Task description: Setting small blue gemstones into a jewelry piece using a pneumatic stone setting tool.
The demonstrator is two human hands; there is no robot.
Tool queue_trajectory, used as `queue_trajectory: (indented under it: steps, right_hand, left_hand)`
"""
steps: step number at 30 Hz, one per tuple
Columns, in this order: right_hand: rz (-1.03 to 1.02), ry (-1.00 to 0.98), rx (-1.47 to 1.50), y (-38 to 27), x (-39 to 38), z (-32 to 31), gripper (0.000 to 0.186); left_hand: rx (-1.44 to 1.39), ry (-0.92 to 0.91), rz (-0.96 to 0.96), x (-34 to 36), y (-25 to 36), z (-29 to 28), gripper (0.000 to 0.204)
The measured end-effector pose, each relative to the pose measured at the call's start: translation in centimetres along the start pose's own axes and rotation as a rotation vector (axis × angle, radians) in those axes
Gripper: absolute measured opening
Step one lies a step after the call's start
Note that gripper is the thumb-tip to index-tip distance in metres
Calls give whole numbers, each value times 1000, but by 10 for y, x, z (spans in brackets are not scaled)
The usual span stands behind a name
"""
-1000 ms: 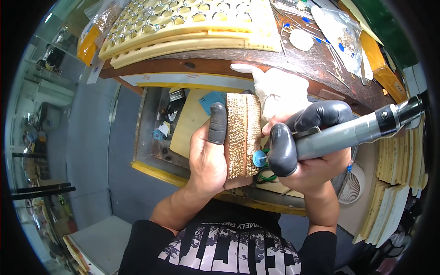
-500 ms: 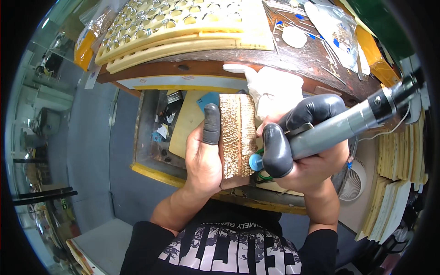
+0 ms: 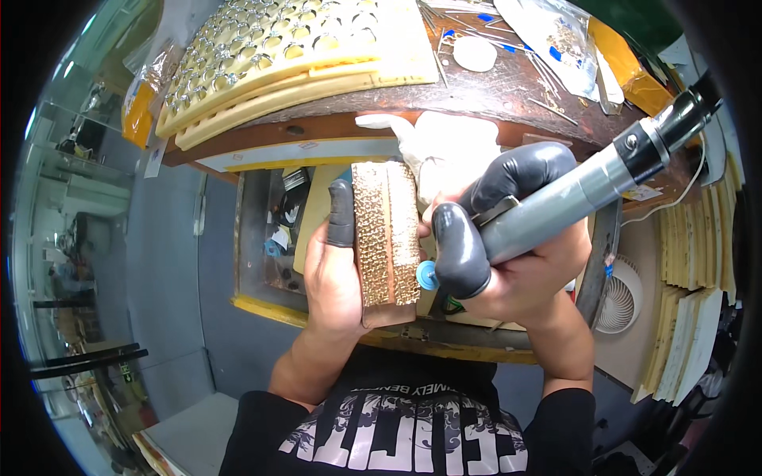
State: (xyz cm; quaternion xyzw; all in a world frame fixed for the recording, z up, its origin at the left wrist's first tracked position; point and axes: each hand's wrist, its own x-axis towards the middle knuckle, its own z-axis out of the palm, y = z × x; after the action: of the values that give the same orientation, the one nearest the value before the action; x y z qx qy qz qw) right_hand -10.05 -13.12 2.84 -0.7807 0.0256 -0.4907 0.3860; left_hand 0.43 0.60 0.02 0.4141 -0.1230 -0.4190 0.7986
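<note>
My left hand (image 3: 335, 274), a black finger cot on its thumb, grips a wooden block (image 3: 389, 315) held upright. Two rows of gold-coloured, rough-textured pieces (image 3: 371, 238) cover the block's face, with a narrow groove between them. In my right hand (image 3: 528, 254), which wears black finger cots on thumb and forefinger, is a grey rotary handpiece (image 3: 556, 218). Its small blue wheel (image 3: 427, 274) sits at the lower right edge of the gold rows; whether it touches them I cannot tell. A white glove-like thing (image 3: 452, 147) lies behind my right fingers at the bench edge.
Cream trays (image 3: 294, 59) of silver-coloured rings stand on the dark wooden bench (image 3: 508, 91). Thin metal rods, a round white disc (image 3: 475, 54) and a plastic bag (image 3: 552, 36) lie to their right. Below my hands is an open drawer (image 3: 270, 309). A white fan (image 3: 619, 297) stands right, beside stacked boards (image 3: 686, 254).
The view has shifted, so the bench, hands and block appear farther left. My hands keep their grip, and the blue wheel stays by the block's lower right edge.
</note>
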Motion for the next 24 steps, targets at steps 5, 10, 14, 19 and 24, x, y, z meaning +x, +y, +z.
queue_trajectory:
  steps: [5, 10, 14, 19, 24]
  right_hand:
    - [35, 14, -15, 0, -2, 2, 22]
    - [25, 15, -32, -1, -2, 3, 22]
    - [26, 46, 0, 4, -6, 1, 22]
    - [-1, 25, -21, 1, -2, 5, 22]
    - [-36, 25, -11, 5, -4, 4, 23]
  left_hand:
    - [-16, -31, 5, -1, 1, -1, 48]
    - [40, 4, 51, -3, -1, 2, 47]
    - [45, -2, 32, -2, -1, 7, 46]
    - [35, 24, 52, -2, 1, 5, 45]
    - [11, 8, 47, -3, -1, 4, 44]
